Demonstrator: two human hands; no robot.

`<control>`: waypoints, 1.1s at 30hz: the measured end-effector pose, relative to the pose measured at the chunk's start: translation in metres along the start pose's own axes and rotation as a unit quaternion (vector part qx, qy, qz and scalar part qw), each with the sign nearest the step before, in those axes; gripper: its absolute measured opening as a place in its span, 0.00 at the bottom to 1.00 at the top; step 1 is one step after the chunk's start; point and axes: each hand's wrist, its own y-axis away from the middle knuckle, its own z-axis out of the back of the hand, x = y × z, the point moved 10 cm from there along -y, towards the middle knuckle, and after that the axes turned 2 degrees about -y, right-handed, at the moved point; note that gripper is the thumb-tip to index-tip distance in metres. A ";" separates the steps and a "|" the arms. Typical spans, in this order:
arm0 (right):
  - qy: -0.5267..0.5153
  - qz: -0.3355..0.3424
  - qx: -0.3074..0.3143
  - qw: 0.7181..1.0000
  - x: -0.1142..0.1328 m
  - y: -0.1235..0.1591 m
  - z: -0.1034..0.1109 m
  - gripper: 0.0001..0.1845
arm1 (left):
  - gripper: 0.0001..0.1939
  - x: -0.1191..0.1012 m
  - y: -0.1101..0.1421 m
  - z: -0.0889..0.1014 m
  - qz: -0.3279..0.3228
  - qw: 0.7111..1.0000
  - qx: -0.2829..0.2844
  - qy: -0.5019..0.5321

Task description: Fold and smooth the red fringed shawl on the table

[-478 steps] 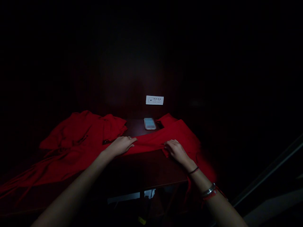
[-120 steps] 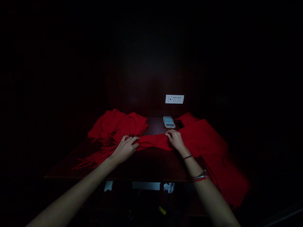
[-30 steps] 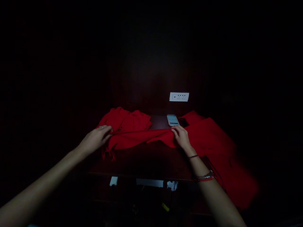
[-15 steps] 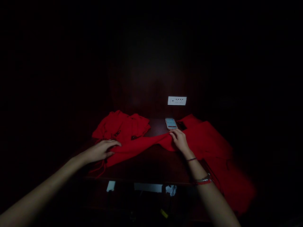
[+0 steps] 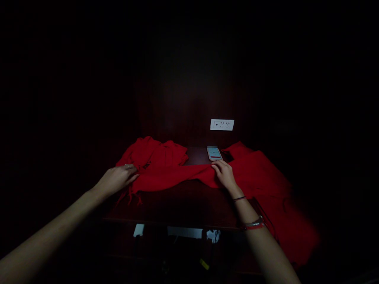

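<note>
A red fringed scarf [image 5: 174,175] stretches across the dark table between my hands. My left hand [image 5: 120,176] is closed on its fringed left end, the fingertips partly hidden by the cloth. My right hand [image 5: 224,173] pinches the scarf's upper edge, thumb and fingers together. To the right of that hand the red cloth spreads wide and hangs down past the table's front edge. Behind my left hand lies a crumpled heap of red cloth [image 5: 154,152]; whether it joins the scarf I cannot tell.
A phone [image 5: 214,153] with a lit screen lies just behind my right hand. The wall behind carries a white socket plate [image 5: 222,124]. Below the table edge [image 5: 168,224] are pale objects and a small yellow item [image 5: 204,264]. Surroundings are very dark.
My left hand has risen and shifted left, its fingers now closed on the scarf's end. The strip has straightened and its left end sits higher. My right hand stays in place.
</note>
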 end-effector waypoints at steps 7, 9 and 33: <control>0.006 0.000 0.004 1.000 0.000 0.000 -0.001 0.11 | 0.17 -0.017 0.001 -0.006 -0.063 0.997 0.029 0.020; 0.007 0.002 0.007 1.000 0.002 0.000 -0.002 0.11 | 0.16 -0.027 0.005 -0.013 -0.112 0.991 0.059 0.053; 0.008 0.009 0.028 1.000 0.001 0.003 -0.008 0.09 | 0.15 0.012 0.002 -0.003 0.010 0.989 0.034 0.141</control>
